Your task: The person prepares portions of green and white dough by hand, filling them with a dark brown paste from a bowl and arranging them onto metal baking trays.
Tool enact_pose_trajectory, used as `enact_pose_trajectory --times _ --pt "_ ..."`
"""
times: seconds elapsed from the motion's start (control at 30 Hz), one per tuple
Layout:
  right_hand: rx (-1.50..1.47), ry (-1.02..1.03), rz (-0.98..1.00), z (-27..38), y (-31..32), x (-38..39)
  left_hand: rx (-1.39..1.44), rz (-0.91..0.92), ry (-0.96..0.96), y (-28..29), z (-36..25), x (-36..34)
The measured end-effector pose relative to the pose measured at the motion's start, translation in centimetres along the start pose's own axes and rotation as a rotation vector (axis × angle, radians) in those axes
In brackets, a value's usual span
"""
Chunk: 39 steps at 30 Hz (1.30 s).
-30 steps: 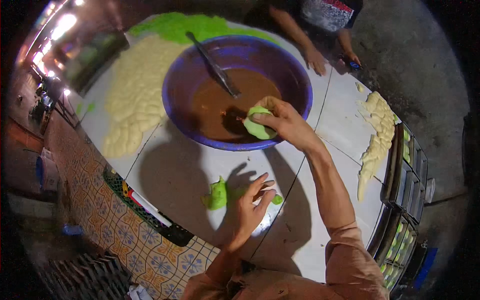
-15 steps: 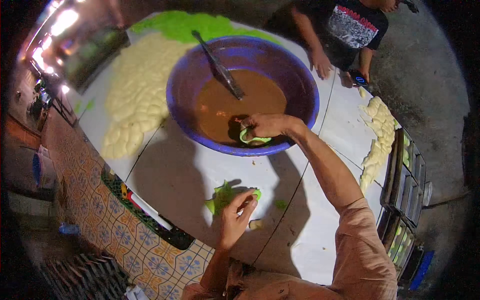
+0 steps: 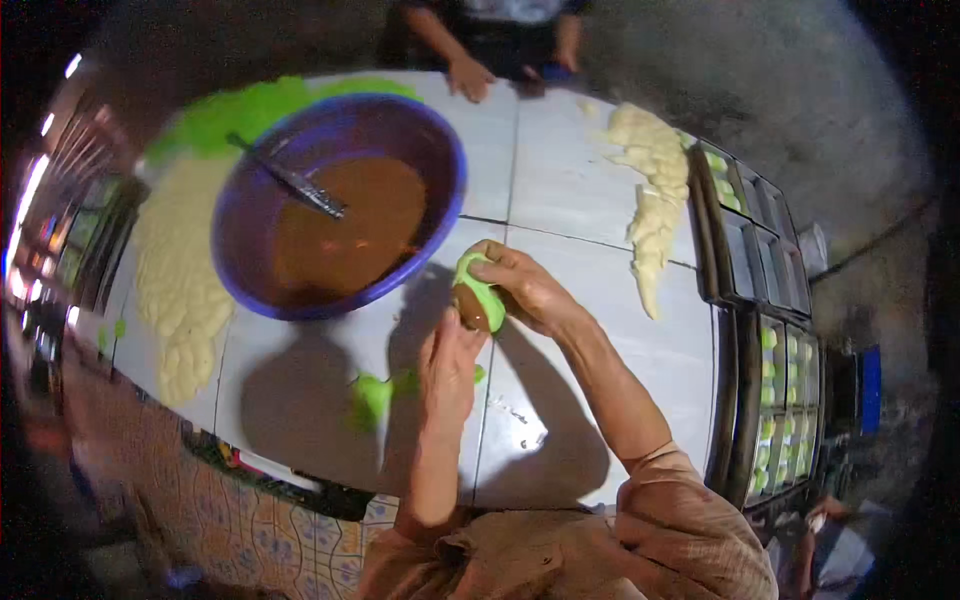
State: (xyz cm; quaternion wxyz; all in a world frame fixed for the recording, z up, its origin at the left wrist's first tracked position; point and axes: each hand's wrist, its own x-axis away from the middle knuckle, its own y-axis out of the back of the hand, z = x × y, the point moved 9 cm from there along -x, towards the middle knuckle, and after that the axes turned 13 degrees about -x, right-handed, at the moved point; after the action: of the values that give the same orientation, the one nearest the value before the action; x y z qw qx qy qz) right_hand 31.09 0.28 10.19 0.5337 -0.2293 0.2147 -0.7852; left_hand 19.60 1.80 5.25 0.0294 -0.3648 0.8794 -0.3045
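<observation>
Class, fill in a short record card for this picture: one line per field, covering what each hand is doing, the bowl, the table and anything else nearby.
Right hand: cups a green dough piece holding brown filling
Left hand: fingers touch the underside of that piece
Bowl: purple, holds brown filling and a utensil
Table: white tiled top
Green dough lump: lies on the table left of the left hand
Pale dough heaps: on the table's right and left sides
Trays: at the right, with green pieces
Another person's hand: at the far edge
</observation>
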Motion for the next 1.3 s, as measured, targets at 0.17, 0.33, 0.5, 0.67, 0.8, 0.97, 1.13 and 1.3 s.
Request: enact_pose_trajectory --times 0.17,0.33,0.5,0.67,0.8,0.97,1.13,1.3 --pt "0.173 0.060 -0.075 -0.8 3.0 7.4 -0.192 -0.080 0.008 -0.9 1.9 1.2" --pt "0.872 0.496 -0.267 0.3 4.1 13.4 -0.392 0.012 0.066 -2.9 5.6 2.1" --pt "0.873 0.627 -0.556 -0.1 8.4 16.5 -0.496 0.063 0.024 -5.4 8.5 1.6" --pt "0.774 0.430 -0.481 -2.2 10.9 14.6 -0.795 0.215 -0.201 -2.0 11.0 -1.7" --pt "0.738 0.521 -0.192 -1.7 7.7 16.0 -0.567 0.433 -0.020 -3.1 11.1 -2.6" --pt "0.817 0.704 -0.338 -0.2 11.2 19.0 -0.455 0.173 0.194 -9.3 10.9 1.3" --pt "0.526 0.545 -0.701 -0.7 11.2 16.7 -0.287 0.403 0.130 -1.6 15.3 -4.0" --pt "1.077 0.722 -0.807 -0.2 12.5 21.8 -0.668 0.467 0.026 -11.1 13.7 3.2"
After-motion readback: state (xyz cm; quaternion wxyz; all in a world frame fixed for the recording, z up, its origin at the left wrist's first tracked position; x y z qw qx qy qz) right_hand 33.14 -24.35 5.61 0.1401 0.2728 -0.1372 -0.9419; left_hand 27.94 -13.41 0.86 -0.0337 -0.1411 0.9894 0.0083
